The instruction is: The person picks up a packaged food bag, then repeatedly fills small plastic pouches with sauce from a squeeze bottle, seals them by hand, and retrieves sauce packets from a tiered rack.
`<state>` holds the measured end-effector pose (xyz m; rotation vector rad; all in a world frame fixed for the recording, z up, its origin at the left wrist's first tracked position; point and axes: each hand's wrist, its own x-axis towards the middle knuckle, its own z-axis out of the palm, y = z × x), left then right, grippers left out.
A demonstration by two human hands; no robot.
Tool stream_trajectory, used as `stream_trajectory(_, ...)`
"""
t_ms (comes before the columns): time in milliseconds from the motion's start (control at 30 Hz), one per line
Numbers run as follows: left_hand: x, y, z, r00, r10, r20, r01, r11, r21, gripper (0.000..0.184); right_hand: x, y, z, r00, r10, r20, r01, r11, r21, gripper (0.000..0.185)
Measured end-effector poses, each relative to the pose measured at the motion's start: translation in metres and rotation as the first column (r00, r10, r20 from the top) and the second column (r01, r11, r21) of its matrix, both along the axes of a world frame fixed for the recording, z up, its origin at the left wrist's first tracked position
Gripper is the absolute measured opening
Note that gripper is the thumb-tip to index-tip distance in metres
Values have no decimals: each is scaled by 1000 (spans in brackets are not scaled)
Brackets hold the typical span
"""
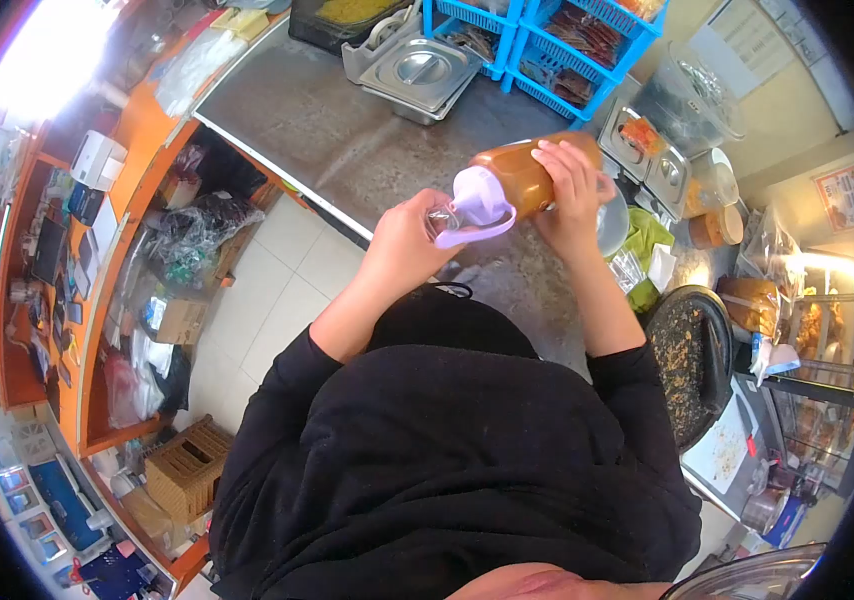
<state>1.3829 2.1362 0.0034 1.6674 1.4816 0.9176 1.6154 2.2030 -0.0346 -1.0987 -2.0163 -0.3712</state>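
Observation:
My right hand (569, 190) is wrapped round a large bottle (519, 168) of brown liquid, tipped on its side. Its lilac cap (483, 195) with a loop handle points left, toward my left hand (409, 238). Those left fingers are closed round a small clear cup (439, 218), held right at the mouth of the bottle cap. Whether cup and cap touch, I cannot tell. Both hands are above the dark worktop (347, 140), in front of my body.
Lidded steel pans (419, 68) and blue stacked baskets (557, 50) stand at the back. To the right are a green cloth (647, 245), a black round tray (692, 360) and a lit food cabinet (827, 320). An orange shelf unit (97, 330) is at left, beyond the tiled floor.

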Motion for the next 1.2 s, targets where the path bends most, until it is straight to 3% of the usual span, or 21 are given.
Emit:
stream_trajectory(100, -5, 0, -3, 987, 6, 158, 0, 999, -36, 30, -17, -7, -19, 957, -21, -290, -46, 974, -222, 81)
stream_trajectory(133, -9, 4, -11, 975, -8, 223, 18, 999, -43, 30, -17, -7, -26, 951, -46, -306, -48, 954, -296, 86)
stream_trajectory(233, -17, 5, 2, 870, -32, 491, 152, 967, -205, 29, -23, -5, -49, 757, -75, -649, -310, 833, -457, 88)
stream_trajectory(300, -20, 9, 7, 704, -10, 710, 257, 935, -242, 29, -23, -6, -61, 745, -128, -655, -279, 832, -480, 91)
stream_trajectory(333, -21, 13, -2, 662, -75, 746, 270, 952, -144, 32, -22, -8, -68, 711, -187, -678, -269, 818, -508, 91)
stream_trajectory(400, -21, 14, 2, 525, -67, 848, 338, 931, -136, 36, -16, -8, -75, 691, -287, -663, -245, 771, -588, 91)
stream_trajectory(467, -19, 14, 12, 415, -51, 908, 412, 900, -138, 46, -24, -23, -51, 705, -254, -662, -54, 911, -408, 87)
stream_trajectory(567, -11, 13, 19, 346, -106, 932, 523, 847, -98, 50, -22, -44, -29, 659, -138, -739, -25, 978, -206, 78)
stream_trajectory(600, -7, 11, 19, 370, -150, 917, 551, 830, -87, 51, -20, -53, -24, 625, -92, -775, -50, 986, -158, 74)
stream_trajectory(633, -2, 10, 19, 390, -199, 899, 583, 809, -74, 52, -21, -62, -7, 616, -51, -786, -269, 924, -271, 66)
stream_trajectory(700, 11, 8, 17, 367, -277, 888, 648, 761, -31, 54, -29, -79, 24, 565, 18, -825, -642, 638, -426, 51)
stream_trajectory(733, 17, 7, 13, 327, -301, 896, 679, 734, -2, 55, -34, -84, 23, 514, 34, -857, -692, 607, -391, 27)
stream_trajectory(800, 30, 3, 12, 320, -368, 873, 673, 737, 63, 57, -33, -93, 28, 456, -98, -884, -685, 597, -419, 17)
stream_trajectory(867, 28, 6, 15, 568, -419, 709, 619, 785, -32, 52, -33, -96, 27, 317, -157, -935, -683, 647, -340, 8)
stream_trajectory(900, 28, 6, 15, 672, -432, 601, 582, 810, -69, 50, -29, -98, 25, 334, -169, -927, -654, 667, -357, 8)
stream_trajectory(933, 33, 3, 10, 744, -340, 576, 454, 889, -62, 33, -22, -99, 23, 351, -181, -918, -624, 686, -374, 9)
stream_trajectory(1033, 36, 0, -4, 726, -270, 632, 414, 906, -88, 16, -9, -106, 21, 418, -170, -892, -549, 736, -398, 7)
stream_trajectory(1100, 47, -4, -7, 679, -307, 667, 402, 916, 12, 9, -4, -111, 21, 473, -148, -869, -507, 761, -406, 7)
stream_trajectory(1200, 56, -8, -4, 645, -349, 679, 426, 903, 58, 8, 0, -119, 21, 346, -248, -905, -573, 708, -413, 12)
